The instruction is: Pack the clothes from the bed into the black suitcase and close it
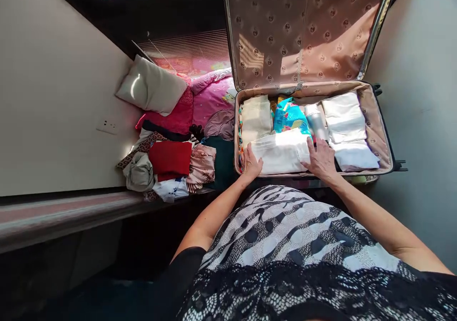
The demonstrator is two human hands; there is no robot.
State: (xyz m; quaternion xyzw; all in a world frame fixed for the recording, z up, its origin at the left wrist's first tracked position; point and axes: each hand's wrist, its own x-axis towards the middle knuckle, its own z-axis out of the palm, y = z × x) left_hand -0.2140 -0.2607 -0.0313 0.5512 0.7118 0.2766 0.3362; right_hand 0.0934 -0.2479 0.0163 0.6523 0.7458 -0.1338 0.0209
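A white folded cloth (280,152) lies along the near side of the open suitcase (387,156). My left hand (252,163) rests at its left end, fingers spread and thumb apart. At the opposite end, my right hand (321,160) touches the cloth with its fingers stretched out. Neither hand is closed around it. Behind the cloth are a cream folded garment (256,116), a bright blue printed bundle (290,116) and a silvery-white roll-shaped item (316,122). White folded garments (344,116) fill much of the right side.
The raised suitcase lid (271,30) stands at the back, its lining patterned. Left of the case, a red folded garment (170,160) tops piled clothes, with a pale pillow (152,85) and pink bedding (210,92) behind. Walls flank both sides; a wall socket (107,125) is at left.
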